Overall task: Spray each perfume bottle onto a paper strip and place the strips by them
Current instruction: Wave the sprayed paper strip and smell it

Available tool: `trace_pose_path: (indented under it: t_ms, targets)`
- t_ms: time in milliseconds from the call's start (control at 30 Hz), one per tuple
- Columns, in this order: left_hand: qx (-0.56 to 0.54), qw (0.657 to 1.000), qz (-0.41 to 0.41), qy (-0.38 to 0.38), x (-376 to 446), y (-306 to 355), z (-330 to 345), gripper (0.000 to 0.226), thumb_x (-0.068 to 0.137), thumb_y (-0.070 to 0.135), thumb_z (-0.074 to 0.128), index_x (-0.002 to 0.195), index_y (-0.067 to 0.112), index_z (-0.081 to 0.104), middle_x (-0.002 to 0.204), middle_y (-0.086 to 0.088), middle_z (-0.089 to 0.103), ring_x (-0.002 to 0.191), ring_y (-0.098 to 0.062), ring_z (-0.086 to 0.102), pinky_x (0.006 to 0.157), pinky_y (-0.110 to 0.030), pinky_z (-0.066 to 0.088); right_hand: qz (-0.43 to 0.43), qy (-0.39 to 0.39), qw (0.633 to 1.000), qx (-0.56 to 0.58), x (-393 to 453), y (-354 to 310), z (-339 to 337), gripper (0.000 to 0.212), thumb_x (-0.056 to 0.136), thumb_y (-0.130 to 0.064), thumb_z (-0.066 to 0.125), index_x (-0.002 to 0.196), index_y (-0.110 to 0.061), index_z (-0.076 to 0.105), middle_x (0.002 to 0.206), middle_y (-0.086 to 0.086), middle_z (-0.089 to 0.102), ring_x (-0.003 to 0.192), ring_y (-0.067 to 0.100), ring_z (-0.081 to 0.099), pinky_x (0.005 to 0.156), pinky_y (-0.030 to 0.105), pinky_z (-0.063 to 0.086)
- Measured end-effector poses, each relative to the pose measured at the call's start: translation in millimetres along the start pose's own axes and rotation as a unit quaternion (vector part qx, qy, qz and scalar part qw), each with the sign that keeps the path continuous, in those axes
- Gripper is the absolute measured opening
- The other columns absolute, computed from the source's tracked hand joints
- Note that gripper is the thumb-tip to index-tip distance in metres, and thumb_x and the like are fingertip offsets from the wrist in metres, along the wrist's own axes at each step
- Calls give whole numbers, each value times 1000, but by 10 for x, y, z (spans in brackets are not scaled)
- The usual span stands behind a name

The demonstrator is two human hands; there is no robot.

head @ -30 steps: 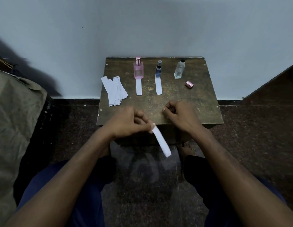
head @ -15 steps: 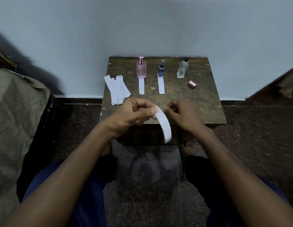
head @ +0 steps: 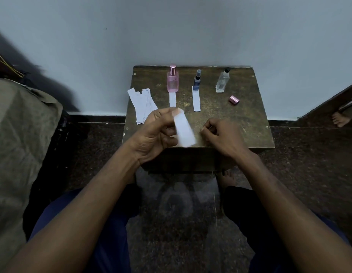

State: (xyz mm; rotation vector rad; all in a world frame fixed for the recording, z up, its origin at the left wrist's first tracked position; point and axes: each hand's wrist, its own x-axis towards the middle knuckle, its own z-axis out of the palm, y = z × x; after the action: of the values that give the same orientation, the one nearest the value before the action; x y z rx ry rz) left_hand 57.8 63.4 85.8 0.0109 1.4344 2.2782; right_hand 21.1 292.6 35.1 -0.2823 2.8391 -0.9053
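Three perfume bottles stand at the back of a small dark table point(head: 240, 123): a pink one point(head: 172, 81), a blue one point(head: 197, 80) and a clear one point(head: 222, 81). A white strip point(head: 172, 99) lies in front of the pink bottle, another strip point(head: 196, 99) in front of the blue one. My left hand point(head: 155, 133) pinches a blurred white paper strip point(head: 184, 130) by its top end, above the table's front. My right hand point(head: 223, 134) rests curled on the table beside it, holding nothing that I can see.
A stack of spare strips point(head: 141, 105) overhangs the table's left edge. A pink cap point(head: 234, 100) lies near the clear bottle. The wall rises right behind the table. A cloth-covered bulk point(head: 19, 134) sits to the left, and a bare foot point(head: 340, 119) shows at far right.
My left hand has risen and moved forward over the table, swinging the strip from below the table's edge to hang upright. My right hand has barely moved.
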Motion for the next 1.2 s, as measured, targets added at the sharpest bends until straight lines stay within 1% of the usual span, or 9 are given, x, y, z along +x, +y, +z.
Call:
trace_pose_path:
  t_ms: [167,300,433,567,700,800,867,933,1200]
  targets:
    - [613,775,62,140,11,-77,-166,8,88,43,85,86,36,81,76,21,76,75,7,70,70,-25,54,3,2,1000,0,-4,-7,7,14,99,-33,66,93,-23,73,76,-4,74,73,16,69,74,43,57]
    - [167,983,49,62,-3,-19,-59,5,87,23,86,84,22,82,74,6,77,62,2,62,62,-20,42,2,6,1000,-3,4,-9,4,14,99,-32,66,93,-22,73,74,-4,72,71,15,67,72,42,56]
    - [110,992,48,45,3,4,-25,11,89,23,82,79,27,80,72,10,70,60,-2,57,53,-18,40,0,0,1000,-6,1,-9,0,14,100,-32,66,94,-21,73,74,-5,71,72,15,68,70,38,53]
    - [675,728,14,116,18,-47,-179,13,90,45,82,90,33,81,72,19,73,68,6,68,70,-25,56,0,-1,1000,2,8,10,12,15,99,-34,66,92,-23,72,73,-6,72,71,15,68,72,41,56]
    - [211,977,8,7,-25,-6,-55,5,90,21,84,90,17,81,74,7,76,64,0,63,65,-15,46,0,3,1000,-7,-5,-3,5,15,100,-32,66,91,-21,72,75,-3,72,73,19,68,70,39,53]
    - [45,999,9,-19,-28,23,-55,23,76,35,93,87,19,80,72,4,69,63,-9,51,56,-23,33,-3,2,1000,-3,-8,-7,5,15,100,-32,65,90,-22,71,74,-2,73,73,19,68,68,37,50]
    - [387,917,42,86,23,-18,-157,19,86,36,88,94,21,80,77,8,77,65,-6,68,60,-25,52,-2,1,1000,-2,-8,-9,4,15,100,-32,66,88,-23,69,72,-2,73,71,18,68,65,35,47]
    - [682,714,60,149,22,-76,-191,16,90,47,82,94,31,81,78,16,77,74,-2,73,68,-29,60,5,-1,1000,3,-18,-5,-2,15,100,-31,65,90,-22,71,73,-2,73,71,17,68,67,36,49]
    - [93,987,103,76,18,15,-28,16,94,18,74,82,23,84,68,9,71,54,-2,51,50,-15,34,5,-6,1000,-9,-10,-37,-25,14,100,-29,66,87,-25,67,69,-8,67,67,7,62,62,33,43]
